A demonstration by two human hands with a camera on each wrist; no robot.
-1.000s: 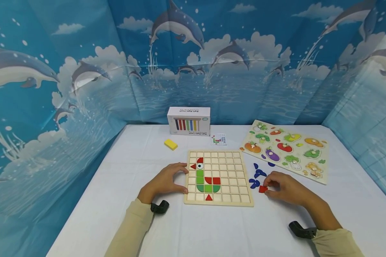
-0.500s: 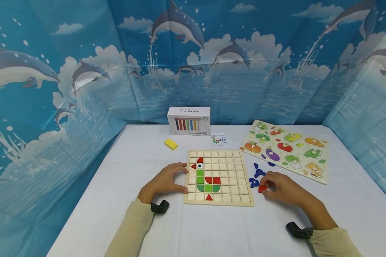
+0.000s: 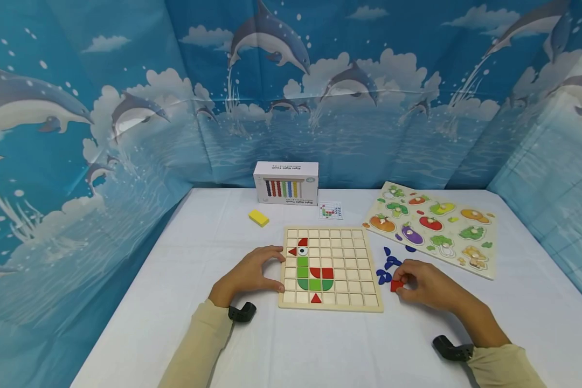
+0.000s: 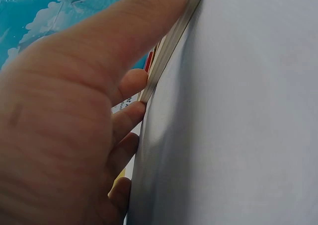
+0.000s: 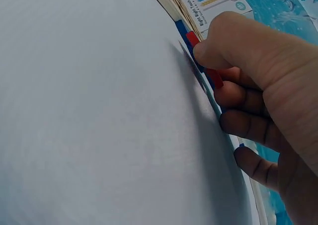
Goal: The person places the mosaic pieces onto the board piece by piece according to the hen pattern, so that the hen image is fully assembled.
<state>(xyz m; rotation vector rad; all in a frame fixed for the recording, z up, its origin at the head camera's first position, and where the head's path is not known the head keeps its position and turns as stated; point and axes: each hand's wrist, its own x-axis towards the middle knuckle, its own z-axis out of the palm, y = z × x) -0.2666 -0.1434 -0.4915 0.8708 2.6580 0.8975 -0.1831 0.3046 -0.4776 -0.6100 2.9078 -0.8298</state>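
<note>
A wooden grid board (image 3: 351, 285) lies on the table, with red and green tiles and a round eye tile (image 3: 303, 251) forming a bird. My left hand (image 3: 247, 274) rests at the board's left edge, thumb and fingers spread apart along the rim. To the right of the board, my right hand (image 3: 427, 283) pinches a red square tile (image 3: 396, 286) between thumb and fingers. In the right wrist view the red tile (image 5: 215, 79) stands tilted at the fingertips. Several dark blue rounded tiles (image 3: 384, 276) lie just beyond it.
A small pattern card (image 3: 331, 210) lies behind the board, beside a white box (image 3: 286, 183). A yellow block (image 3: 259, 218) is at the back left. The vegetable puzzle board (image 3: 453, 221) lies at the back right. A dolphin-print curtain (image 3: 252, 134) surrounds the white table (image 3: 330, 350).
My right hand has shifted slightly left and closed in on the red tile, which has turned a little. The left hand stays at the board's edge.
</note>
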